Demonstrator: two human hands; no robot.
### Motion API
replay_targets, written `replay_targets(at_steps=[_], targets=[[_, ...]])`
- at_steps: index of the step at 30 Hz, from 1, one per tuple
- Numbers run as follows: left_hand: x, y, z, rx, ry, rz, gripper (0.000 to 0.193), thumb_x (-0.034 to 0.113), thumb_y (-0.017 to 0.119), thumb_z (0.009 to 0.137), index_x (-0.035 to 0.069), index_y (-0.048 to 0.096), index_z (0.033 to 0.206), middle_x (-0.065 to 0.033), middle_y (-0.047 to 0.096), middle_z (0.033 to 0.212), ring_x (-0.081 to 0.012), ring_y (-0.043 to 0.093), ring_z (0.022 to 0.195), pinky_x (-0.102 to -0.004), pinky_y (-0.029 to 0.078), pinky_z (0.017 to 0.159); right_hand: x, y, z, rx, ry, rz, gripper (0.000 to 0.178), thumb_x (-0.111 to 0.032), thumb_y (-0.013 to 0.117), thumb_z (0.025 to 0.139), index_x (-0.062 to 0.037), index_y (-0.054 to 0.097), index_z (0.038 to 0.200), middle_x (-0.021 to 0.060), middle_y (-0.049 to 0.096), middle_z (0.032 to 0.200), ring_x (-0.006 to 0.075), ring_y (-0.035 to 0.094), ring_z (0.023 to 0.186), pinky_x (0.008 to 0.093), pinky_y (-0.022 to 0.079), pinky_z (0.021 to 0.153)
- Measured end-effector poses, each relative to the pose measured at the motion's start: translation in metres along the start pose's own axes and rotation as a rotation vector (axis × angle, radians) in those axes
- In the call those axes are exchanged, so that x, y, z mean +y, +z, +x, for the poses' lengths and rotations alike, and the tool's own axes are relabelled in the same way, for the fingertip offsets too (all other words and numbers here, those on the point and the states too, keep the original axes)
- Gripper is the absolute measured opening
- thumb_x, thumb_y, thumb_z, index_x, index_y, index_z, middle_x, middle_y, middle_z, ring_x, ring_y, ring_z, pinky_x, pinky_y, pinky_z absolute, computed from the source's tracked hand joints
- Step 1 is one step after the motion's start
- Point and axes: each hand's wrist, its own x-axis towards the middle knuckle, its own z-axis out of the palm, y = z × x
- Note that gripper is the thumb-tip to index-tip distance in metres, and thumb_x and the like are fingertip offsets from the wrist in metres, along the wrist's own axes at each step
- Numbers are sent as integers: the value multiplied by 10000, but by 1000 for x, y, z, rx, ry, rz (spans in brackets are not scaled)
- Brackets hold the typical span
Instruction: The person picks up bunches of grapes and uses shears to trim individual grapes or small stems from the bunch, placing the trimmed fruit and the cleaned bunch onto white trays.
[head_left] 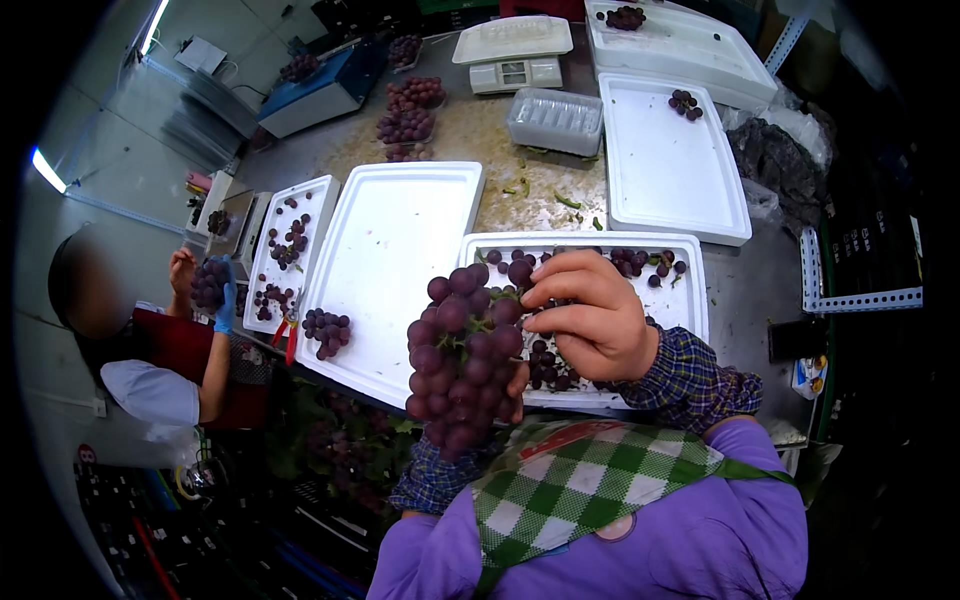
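Right hand (590,325) pinches the top of the grape bunch (463,355) above the white tray (690,290); left hand's hidden underneath, can't tell its grip. Loose grapes could drop.

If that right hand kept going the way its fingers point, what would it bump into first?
The right hand points left, fingertips already on the grape bunch. The grapes come first; beyond them probably the big empty white tray, though depth is unclear.

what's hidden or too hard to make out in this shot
Head view:
- Left hand: mostly hidden behind the grape bunch; only fingertips show.
- Loose grapes in the near white tray: partly covered by the right hand.
- Crates under the table: too dark.
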Motion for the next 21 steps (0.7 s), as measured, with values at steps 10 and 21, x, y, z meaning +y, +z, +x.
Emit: replay_targets(at_steps=[10, 21], targets=[[4, 14, -1, 13, 17, -201, 590, 603, 439, 970, 76, 503, 1228, -120, 610, 897, -263, 607, 620, -358, 518, 496, 3, -1, -10, 33, 34, 66, 271, 67, 627, 657, -34, 702, 897, 111, 674, 988, 308, 646, 920, 419, 533, 794], [-9, 23, 3, -42, 259, -149, 470, 465, 411, 1022, 41, 445, 1221, -105, 564, 895, -250, 610, 647, -370, 549, 501, 7, -9, -22, 37, 559, 369, 306, -62, 711, 826, -25, 693, 1130, 109, 682, 1066, 265, 635, 1000, 385, 493, 904]])
